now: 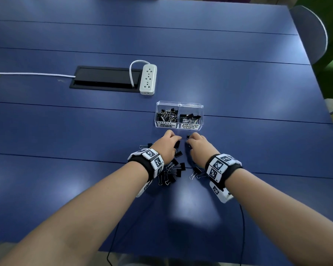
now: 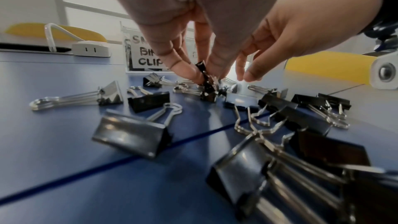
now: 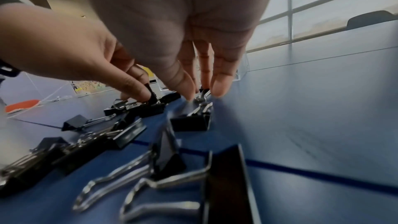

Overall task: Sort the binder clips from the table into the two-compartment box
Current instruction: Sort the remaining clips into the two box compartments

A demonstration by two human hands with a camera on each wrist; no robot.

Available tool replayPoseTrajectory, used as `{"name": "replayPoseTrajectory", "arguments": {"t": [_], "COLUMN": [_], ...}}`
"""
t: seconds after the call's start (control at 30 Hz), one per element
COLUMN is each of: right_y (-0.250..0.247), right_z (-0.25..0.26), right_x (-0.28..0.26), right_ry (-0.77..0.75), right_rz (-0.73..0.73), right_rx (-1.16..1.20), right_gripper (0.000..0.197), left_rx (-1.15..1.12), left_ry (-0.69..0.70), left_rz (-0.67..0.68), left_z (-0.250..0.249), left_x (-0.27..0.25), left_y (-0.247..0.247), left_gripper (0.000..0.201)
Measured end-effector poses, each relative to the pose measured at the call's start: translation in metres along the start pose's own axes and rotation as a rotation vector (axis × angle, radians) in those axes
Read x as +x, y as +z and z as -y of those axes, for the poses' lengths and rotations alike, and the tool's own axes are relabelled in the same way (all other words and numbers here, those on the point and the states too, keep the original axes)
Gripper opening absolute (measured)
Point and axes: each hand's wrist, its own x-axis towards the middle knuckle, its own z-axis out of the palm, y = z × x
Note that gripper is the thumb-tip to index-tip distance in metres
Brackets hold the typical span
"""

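Two hands low over a blue table (image 1: 238, 77), working at the far edge of a scatter of black binder clips (image 1: 173, 169). Far left: white cable (image 1: 33, 74) running into a black cable hatch (image 1: 106, 78), white power strip (image 1: 148, 79) lying at its right end. Next rightward, left hand (image 1: 166, 145) reaching down, thumb and fingertips (image 2: 185, 69) pinching a small black clip (image 2: 204, 77) that stands on end among others on the table. Loose clips of two sizes spread beneath and behind that wrist, silver handles pointing every way, some touching, some apart. Beyond the fingers, clear two-compartment box (image 1: 179, 116): left compartment labelled SMALL BINDER CLIPS and holding a tangle of small ones, right compartment labelled MEDIUM BINDER CLIPS and holding several larger ones. Right of centre, right hand (image 1: 197, 145) also pointed down, fingertips (image 3: 221, 86) closed around the silver handles of another clip (image 3: 203, 95) close to the table; cannot tell whether lifted clear of the surface. Black body of that clip just visible above the knuckles in the head view. Wrist bands with black-and-white markers on both forearms. Far right, grey chair back (image 1: 311, 33) past the table edge.
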Motion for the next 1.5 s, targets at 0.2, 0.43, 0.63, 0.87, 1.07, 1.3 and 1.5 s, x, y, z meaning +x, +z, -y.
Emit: {"name": "replayPoseTrajectory", "arguments": {"t": [0.2,0.43,0.63,0.87,1.07,1.3,1.5], "right_y": [0.002,-0.002,-0.032,-0.084,-0.061,-0.002,0.003], "right_z": [-0.006,-0.017,-0.017,-0.005,-0.015,-0.011,-0.012], "right_x": [-0.004,-0.005,-0.015,0.015,-0.003,-0.028,-0.035], "right_ry": [-0.044,0.036,0.083,0.094,0.153,0.19,0.203], "right_rz": [-0.112,-0.08,-0.23,-0.364,-0.166,0.068,-0.033], "right_rx": [0.064,0.038,0.324,0.445,0.269,0.157,0.348], "right_gripper": [0.051,0.018,0.008,0.021,0.004,0.025,0.024], "left_rx": [0.125,0.211,0.165,0.067,-0.144,-0.089,0.015], "left_ry": [0.018,0.054,0.047,0.007,0.081,-0.012,0.103], "left_rz": [0.081,0.09,0.021,0.0,-0.239,-0.246,-0.252], "left_z": [-0.004,-0.005,-0.004,-0.009,-0.036,-0.052,-0.052], "left_x": [0.006,0.004,0.004,0.001,0.017,0.067,0.06], "left_y": [0.001,0.004,0.004,-0.005,-0.04,-0.063,-0.053], "left_gripper": [0.052,0.045,0.03,0.016,0.011,0.012,0.02]}}
